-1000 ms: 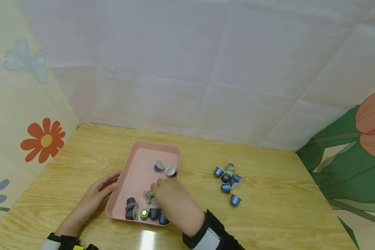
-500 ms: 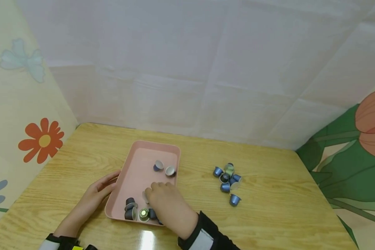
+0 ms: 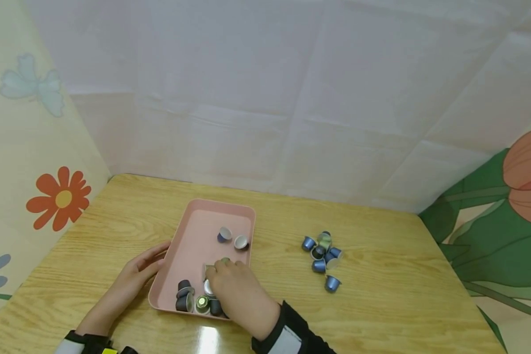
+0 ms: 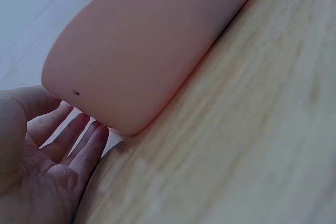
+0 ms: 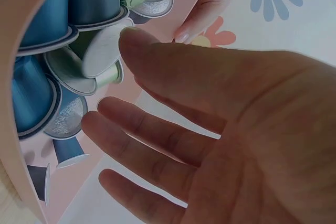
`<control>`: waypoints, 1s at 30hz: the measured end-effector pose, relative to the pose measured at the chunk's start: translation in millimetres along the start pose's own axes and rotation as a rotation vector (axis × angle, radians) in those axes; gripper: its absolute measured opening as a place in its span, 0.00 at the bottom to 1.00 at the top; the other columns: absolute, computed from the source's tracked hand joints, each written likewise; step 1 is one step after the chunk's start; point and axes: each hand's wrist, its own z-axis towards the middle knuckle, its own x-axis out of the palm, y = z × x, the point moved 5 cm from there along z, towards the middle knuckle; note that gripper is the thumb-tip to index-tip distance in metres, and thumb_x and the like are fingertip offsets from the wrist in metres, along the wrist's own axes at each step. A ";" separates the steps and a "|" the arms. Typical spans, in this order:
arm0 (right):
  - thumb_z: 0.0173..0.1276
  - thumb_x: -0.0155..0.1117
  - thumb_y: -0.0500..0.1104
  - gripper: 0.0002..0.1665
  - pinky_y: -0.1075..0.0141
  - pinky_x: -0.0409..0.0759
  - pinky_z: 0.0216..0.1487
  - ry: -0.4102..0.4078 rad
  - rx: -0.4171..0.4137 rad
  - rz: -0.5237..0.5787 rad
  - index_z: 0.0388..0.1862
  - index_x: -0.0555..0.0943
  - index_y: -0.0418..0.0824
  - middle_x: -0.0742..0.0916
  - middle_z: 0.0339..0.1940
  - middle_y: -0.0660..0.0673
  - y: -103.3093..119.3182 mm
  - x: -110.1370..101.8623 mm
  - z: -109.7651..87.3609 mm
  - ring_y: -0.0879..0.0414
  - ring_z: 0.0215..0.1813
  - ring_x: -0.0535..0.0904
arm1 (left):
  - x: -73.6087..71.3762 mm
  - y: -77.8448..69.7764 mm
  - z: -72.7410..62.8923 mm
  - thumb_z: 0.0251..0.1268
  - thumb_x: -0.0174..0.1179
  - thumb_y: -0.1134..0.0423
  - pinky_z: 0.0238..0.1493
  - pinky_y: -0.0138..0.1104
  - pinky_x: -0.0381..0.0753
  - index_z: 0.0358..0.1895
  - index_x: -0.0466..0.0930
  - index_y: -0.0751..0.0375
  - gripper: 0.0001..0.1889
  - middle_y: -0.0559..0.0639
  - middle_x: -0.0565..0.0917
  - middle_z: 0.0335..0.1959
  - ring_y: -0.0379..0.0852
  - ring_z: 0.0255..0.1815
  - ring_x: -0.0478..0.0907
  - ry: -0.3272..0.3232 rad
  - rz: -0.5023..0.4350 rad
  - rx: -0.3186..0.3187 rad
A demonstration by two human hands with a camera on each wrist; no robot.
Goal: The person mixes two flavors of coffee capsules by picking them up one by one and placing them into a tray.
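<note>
Several coffee capsules (image 3: pixel 202 304) in green, dark and blue are gathered at the near end of a shallow pink tray (image 3: pixel 196 238). My right hand (image 3: pixel 243 295) is over that cluster and hides part of it. In the right wrist view, my right thumb's tip lies at a white-lidded capsule (image 5: pixel 102 51), while the other fingers extend loosely beside blue capsules (image 5: pixel 34 95). At the tray's left side, my left hand (image 3: pixel 134 276) touches the wall with extended fingers; the left wrist view shows these fingertips along the tray's edge (image 4: pixel 131 77).
Two more capsules (image 3: pixel 241 242) lie toward the tray's far right. A loose pile of blue, green and dark capsules (image 3: pixel 319 266) sits on the wooden table (image 3: pixel 380 295) to the right. A white cloth backdrop (image 3: pixel 265 98) rises behind the table.
My right hand has shifted slightly left and nearer within the tray. A green capsule near its fingertips has changed position, and a white lid now shows below it. My left hand stays put.
</note>
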 end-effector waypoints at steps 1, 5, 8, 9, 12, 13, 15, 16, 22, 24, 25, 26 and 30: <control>0.58 0.75 0.35 0.16 0.70 0.75 0.32 0.001 0.000 0.001 0.45 0.85 0.44 0.84 0.35 0.50 -0.2 0.2 -0.1 0.61 0.36 0.77 | 0.0 0.0 0.0 0.78 0.52 0.60 0.54 0.23 0.74 0.73 0.60 0.73 0.29 0.72 0.66 0.69 0.23 0.56 0.72 -0.001 0.000 0.000; 0.57 0.75 0.35 0.16 0.70 0.75 0.30 -0.008 -0.012 -0.002 0.45 0.85 0.43 0.84 0.34 0.50 0.2 0.3 -0.4 0.60 0.34 0.77 | 0.0 0.2 -0.1 0.77 0.53 0.60 0.54 0.23 0.74 0.73 0.60 0.73 0.29 0.72 0.66 0.69 0.23 0.56 0.72 -0.004 0.002 -0.003; 0.56 0.75 0.34 0.16 0.70 0.74 0.29 -0.025 -0.021 -0.003 0.44 0.85 0.43 0.84 0.33 0.49 0.4 -0.2 -0.9 0.60 0.33 0.77 | 0.0 0.0 0.0 0.77 0.53 0.60 0.54 0.23 0.74 0.73 0.60 0.73 0.29 0.72 0.66 0.69 0.23 0.56 0.72 -0.006 0.007 0.001; 0.56 0.75 0.34 0.16 0.70 0.74 0.29 -0.028 -0.021 0.006 0.44 0.85 0.43 0.84 0.33 0.50 0.1 -0.2 -1.1 0.60 0.33 0.77 | 0.0 -0.1 0.0 0.77 0.53 0.60 0.54 0.23 0.74 0.73 0.60 0.73 0.29 0.72 0.66 0.69 0.23 0.56 0.72 -0.007 0.007 0.003; 0.57 0.75 0.35 0.16 0.70 0.75 0.32 -0.030 -0.014 0.030 0.46 0.85 0.43 0.84 0.35 0.50 -1.5 -0.1 -1.9 0.61 0.35 0.77 | 0.2 -0.6 0.1 0.77 0.53 0.61 0.54 0.23 0.74 0.73 0.60 0.74 0.28 0.73 0.66 0.69 0.23 0.56 0.72 -0.006 0.006 0.009; 0.58 0.75 0.36 0.17 0.70 0.76 0.33 -0.029 -0.008 0.048 0.46 0.85 0.43 0.84 0.35 0.50 -2.6 -0.2 -2.3 0.61 0.36 0.78 | 0.3 -0.8 0.1 0.77 0.53 0.61 0.54 0.23 0.74 0.73 0.60 0.74 0.28 0.73 0.66 0.69 0.23 0.56 0.72 -0.006 0.007 0.010; 0.58 0.76 0.38 0.17 0.70 0.78 0.36 -0.040 -0.002 0.068 0.47 0.85 0.44 0.84 0.36 0.51 -4.8 -0.6 -3.5 0.62 0.38 0.78 | 0.5 -1.2 0.0 0.77 0.53 0.61 0.54 0.23 0.73 0.73 0.60 0.73 0.28 0.73 0.66 0.69 0.23 0.56 0.72 -0.003 0.006 0.010; 0.59 0.76 0.39 0.17 0.70 0.79 0.38 -0.050 0.000 0.072 0.48 0.85 0.44 0.84 0.37 0.51 -5.9 -0.9 -4.3 0.62 0.39 0.78 | 0.4 -1.5 -0.2 0.77 0.53 0.61 0.54 0.23 0.73 0.73 0.60 0.73 0.28 0.72 0.66 0.69 0.23 0.56 0.72 -0.003 0.007 0.010; 0.60 0.74 0.40 0.12 0.68 0.79 0.39 -0.136 -0.002 0.081 0.43 0.84 0.44 0.84 0.37 0.52 -12.7 -3.1 -11.6 0.61 0.39 0.79 | 0.2 -2.0 -0.8 0.77 0.52 0.60 0.55 0.22 0.73 0.73 0.61 0.73 0.28 0.72 0.66 0.70 0.22 0.56 0.72 -0.001 0.006 0.004; 0.60 0.74 0.40 0.12 0.67 0.79 0.41 -0.156 -0.005 0.093 0.44 0.84 0.44 0.84 0.38 0.52 -14.6 -3.5 -14.8 0.61 0.40 0.80 | 0.1 -1.7 -0.6 0.77 0.53 0.61 0.55 0.22 0.73 0.73 0.61 0.73 0.28 0.72 0.66 0.70 0.22 0.56 0.72 -0.002 0.005 0.003; 0.61 0.74 0.41 0.13 0.66 0.80 0.43 -0.164 -0.008 0.100 0.44 0.84 0.43 0.84 0.40 0.51 -15.6 -3.5 -16.6 0.60 0.41 0.80 | 0.1 -1.6 -0.4 0.77 0.53 0.61 0.55 0.23 0.73 0.73 0.61 0.73 0.28 0.72 0.66 0.70 0.22 0.56 0.72 -0.002 0.005 0.004; 0.61 0.74 0.41 0.13 0.66 0.80 0.45 -0.170 -0.011 0.107 0.45 0.84 0.43 0.84 0.41 0.51 -16.7 -3.4 -18.5 0.59 0.42 0.80 | 0.0 -1.6 -0.2 0.77 0.53 0.61 0.55 0.23 0.73 0.73 0.61 0.73 0.28 0.72 0.66 0.69 0.23 0.56 0.72 -0.003 0.006 0.004; 0.64 0.72 0.42 0.14 0.62 0.79 0.53 -0.185 -0.007 0.124 0.48 0.83 0.42 0.85 0.45 0.50 -23.1 -3.3 -27.3 0.57 0.49 0.80 | -0.2 -1.6 -0.1 0.77 0.53 0.61 0.55 0.22 0.73 0.73 0.61 0.72 0.28 0.72 0.66 0.70 0.22 0.56 0.72 -0.006 0.010 -0.003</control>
